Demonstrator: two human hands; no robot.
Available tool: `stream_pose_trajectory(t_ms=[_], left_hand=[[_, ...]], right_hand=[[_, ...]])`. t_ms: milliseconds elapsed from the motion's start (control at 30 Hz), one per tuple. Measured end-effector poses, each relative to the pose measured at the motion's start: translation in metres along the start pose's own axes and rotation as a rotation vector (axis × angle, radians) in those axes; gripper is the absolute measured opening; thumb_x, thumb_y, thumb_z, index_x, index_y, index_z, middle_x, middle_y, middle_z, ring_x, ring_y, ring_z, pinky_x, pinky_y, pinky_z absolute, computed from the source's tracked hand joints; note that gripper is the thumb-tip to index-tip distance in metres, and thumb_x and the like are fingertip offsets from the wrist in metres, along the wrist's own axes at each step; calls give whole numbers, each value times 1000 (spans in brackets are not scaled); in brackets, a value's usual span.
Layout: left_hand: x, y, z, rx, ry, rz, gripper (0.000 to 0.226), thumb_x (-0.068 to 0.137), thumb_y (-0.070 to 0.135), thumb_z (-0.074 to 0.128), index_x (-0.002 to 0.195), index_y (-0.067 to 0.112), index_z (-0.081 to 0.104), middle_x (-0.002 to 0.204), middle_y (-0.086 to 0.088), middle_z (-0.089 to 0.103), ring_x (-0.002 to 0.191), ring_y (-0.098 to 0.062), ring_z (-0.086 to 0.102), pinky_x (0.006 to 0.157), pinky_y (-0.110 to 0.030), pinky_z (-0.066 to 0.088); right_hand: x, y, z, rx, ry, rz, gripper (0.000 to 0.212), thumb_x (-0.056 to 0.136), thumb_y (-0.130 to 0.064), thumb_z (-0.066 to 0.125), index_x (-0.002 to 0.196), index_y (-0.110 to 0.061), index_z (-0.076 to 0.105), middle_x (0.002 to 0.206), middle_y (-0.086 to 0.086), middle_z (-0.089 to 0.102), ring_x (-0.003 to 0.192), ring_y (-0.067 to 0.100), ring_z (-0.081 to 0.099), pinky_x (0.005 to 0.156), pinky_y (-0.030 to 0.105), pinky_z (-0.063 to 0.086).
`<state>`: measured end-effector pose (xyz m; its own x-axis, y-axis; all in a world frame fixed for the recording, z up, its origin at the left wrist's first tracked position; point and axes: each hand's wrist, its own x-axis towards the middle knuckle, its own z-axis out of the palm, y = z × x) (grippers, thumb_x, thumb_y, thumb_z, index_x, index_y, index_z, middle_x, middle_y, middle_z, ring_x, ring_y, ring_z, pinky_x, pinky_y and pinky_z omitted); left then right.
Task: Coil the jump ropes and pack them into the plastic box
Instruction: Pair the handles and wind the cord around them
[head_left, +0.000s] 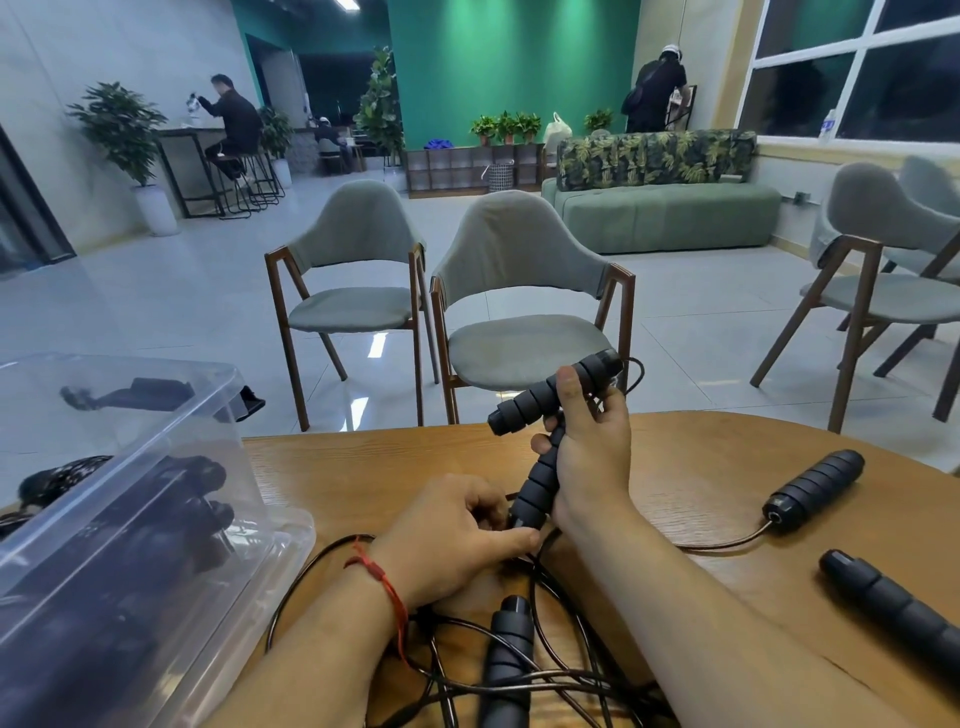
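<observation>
Far left, the plastic box (171, 447) runs out of view. The jump ropes (171, 514) inside it show only as dark blurs through the wall. Your left hand (457, 540) pinches the cord (310, 560) at the foot of the pair of handles (537, 486), with the contact half hidden by its fingers. Your right hand (589, 447) is clamped round that pair. A third handle (506, 654) lies among tangled cord. Further right, two more handles (815, 488) rest on the table (701, 467), the nearer one cut off.

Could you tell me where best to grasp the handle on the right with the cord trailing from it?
Probably the handle round its ribbed middle, from above: it lies flat on the table, long sides clear, and the cord leaves its lower-left end.
</observation>
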<state>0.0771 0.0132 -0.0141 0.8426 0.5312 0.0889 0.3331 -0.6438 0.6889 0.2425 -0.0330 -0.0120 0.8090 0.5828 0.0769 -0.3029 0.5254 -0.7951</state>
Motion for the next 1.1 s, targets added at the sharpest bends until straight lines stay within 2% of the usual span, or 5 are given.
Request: stream_pose_trajectory(t_ms=[167,267,367,867,1100], left_hand=[[0,8,1,-61,405,94,39,96,63,63,82,27,58,76,7,54,70,-10,53,62,-21,43],[4,10,-5,-81,662,43,24,102,52,60,117,34,53,110,15,54,103,-5,55,80,-17,44],[5,9,-1,-158,482,-6,36,107,47,55,141,41,47,123,21,58,114,6,56,89,-18,47],[6,3,5,-278,300,-15,21,108,33,58,128,40,63,106,18,72,99,2,68,77,-18,57],[10,2,8,-469,308,-70,23,111,35,52,123,50,64,110,14,72,101,-20,74,81,-54,65]], right_hand=[[4,-2,-2,-12,-28,111,42,99,-39,76,133,-17,63,92,6,62,70,12,55,54,27,49],[-6,3,3,-100,-156,161,40,97,-40,77,130,-21,66,98,5,70,77,16,60,59,30,52],[-17,6,12,-185,-264,172,32,98,-41,76,125,-27,69,106,6,77,92,26,75,72,38,62],[5,-4,5,63,32,184,33,108,-41,62,132,-18,64,117,4,74,112,23,73,84,39,64],[2,1,8,56,-1,176,21,110,-37,59,126,-25,64,123,12,74,114,29,74,95,49,64]])
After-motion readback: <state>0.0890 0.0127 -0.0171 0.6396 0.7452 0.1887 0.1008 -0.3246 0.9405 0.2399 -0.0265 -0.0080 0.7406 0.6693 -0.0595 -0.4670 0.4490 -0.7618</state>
